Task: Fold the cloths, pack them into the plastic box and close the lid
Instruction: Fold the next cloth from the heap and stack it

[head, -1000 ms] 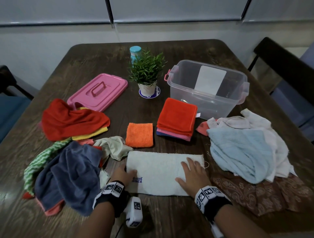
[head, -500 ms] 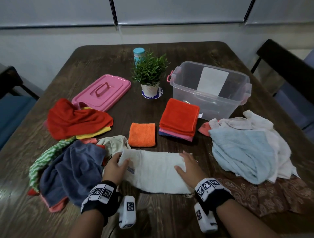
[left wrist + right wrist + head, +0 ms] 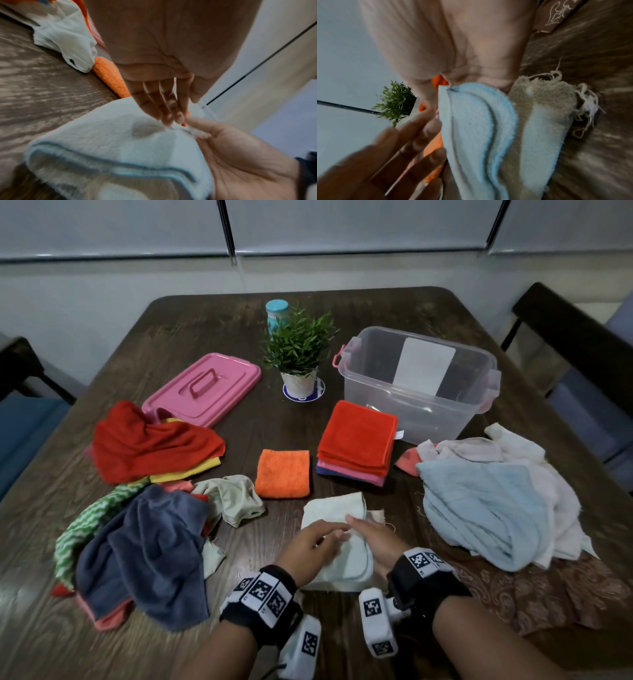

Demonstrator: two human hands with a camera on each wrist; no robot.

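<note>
White towel [image 3: 334,542], near centre of the wooden table [image 3: 239,313]: a second ago it lay as a long strip under both hands; its left end is now brought over to the right, so it stands half as wide. One more fold done, judged; it likely needs pressing flat or a further fold before stacking.

Left hand [image 3: 310,546]: fingers straight, tips resting on top of the doubled towel; gripping nothing that shows.
Right hand [image 3: 371,542]: on the towel's right edge, fingers extended; the wrist views leave it unclear whether the thumb pinches the hem, so I cannot tell its hold.

Folded stack [image 3: 356,440], red on top, and orange cloth [image 3: 283,473]: far of the towel, not yet packed.
Plastic box [image 3: 418,385]: far right, open; nothing packed shows inside.
Pink lid [image 3: 202,385]: far left, off the box.
Unfolded heaps: left pile [image 3: 147,546], right pile [image 3: 486,501].

Hard to make out: both wrist views blurred; the towel's underside and near edge are covered by the hands.
</note>
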